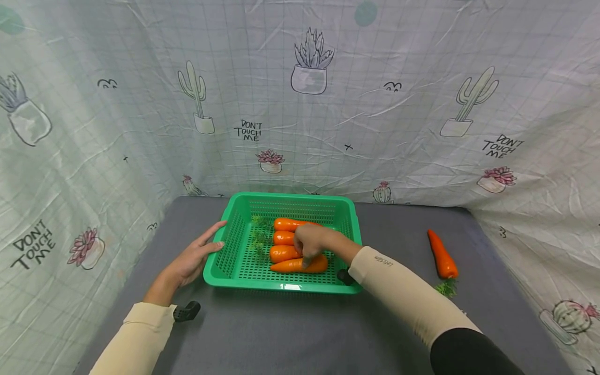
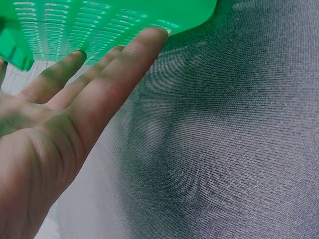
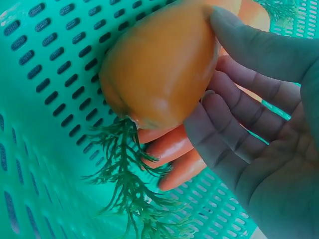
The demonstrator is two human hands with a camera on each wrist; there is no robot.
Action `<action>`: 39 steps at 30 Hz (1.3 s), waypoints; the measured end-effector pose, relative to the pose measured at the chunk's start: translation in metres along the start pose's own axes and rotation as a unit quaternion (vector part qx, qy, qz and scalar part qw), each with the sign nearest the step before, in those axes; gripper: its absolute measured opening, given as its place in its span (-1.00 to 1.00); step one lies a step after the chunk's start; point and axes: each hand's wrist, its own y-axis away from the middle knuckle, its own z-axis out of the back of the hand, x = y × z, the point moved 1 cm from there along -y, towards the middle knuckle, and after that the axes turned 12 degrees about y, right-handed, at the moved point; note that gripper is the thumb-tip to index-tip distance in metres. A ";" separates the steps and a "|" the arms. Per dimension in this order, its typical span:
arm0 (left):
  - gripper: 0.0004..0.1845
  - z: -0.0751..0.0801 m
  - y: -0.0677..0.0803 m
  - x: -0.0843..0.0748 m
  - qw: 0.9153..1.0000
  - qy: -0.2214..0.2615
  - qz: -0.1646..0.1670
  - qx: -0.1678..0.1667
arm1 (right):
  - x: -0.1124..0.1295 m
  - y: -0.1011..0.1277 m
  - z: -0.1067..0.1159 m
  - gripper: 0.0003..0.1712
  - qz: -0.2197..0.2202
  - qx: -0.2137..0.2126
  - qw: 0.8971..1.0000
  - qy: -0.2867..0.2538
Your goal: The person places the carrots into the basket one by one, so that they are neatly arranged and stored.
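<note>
My right hand (image 1: pixel 310 240) is inside the green plastic basket (image 1: pixel 281 287), pinching the nearest carrot (image 1: pixel 292 267) between thumb and fingers. That carrot's thick end and green leafy top (image 3: pixel 127 174) show large in the right wrist view. In the head view its narrow tip points left. Several other orange carrots (image 1: pixel 283 253) lie behind it in a row, thick ends to the left, partly covered by my hand. My left hand (image 1: pixel 189 259) touches the basket's left side with its fingers extended. The left wrist view shows those fingers (image 2: pixel 117 74) straight against the basket's outer wall.
Right of the basket, one more carrot (image 1: pixel 441 255) lies on the grey cloth-covered table (image 1: pixel 281 333), its leafy top (image 1: pixel 446 287) toward me. A printed curtain (image 1: pixel 347 146) closes off the back and both sides.
</note>
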 end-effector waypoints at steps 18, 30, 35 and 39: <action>-0.21 -0.004 -0.003 -0.002 1.000 -0.004 -0.002 0.010 | -0.015 0.016 0.009 -0.85 -0.006 -0.037 0.992 -0.121; -0.22 -0.002 0.001 -0.002 1.000 0.002 -0.005 0.018 | -0.030 0.034 0.027 -0.80 -0.017 -0.101 0.953 -0.285; -0.21 -0.002 0.002 -0.001 0.999 0.022 -0.002 0.022 | -0.037 0.045 0.033 -0.80 -0.038 -0.124 0.933 -0.335; -0.20 -0.001 0.002 -0.001 0.999 0.029 0.002 0.020 | -0.045 0.054 0.035 -0.76 -0.045 -0.138 0.929 -0.341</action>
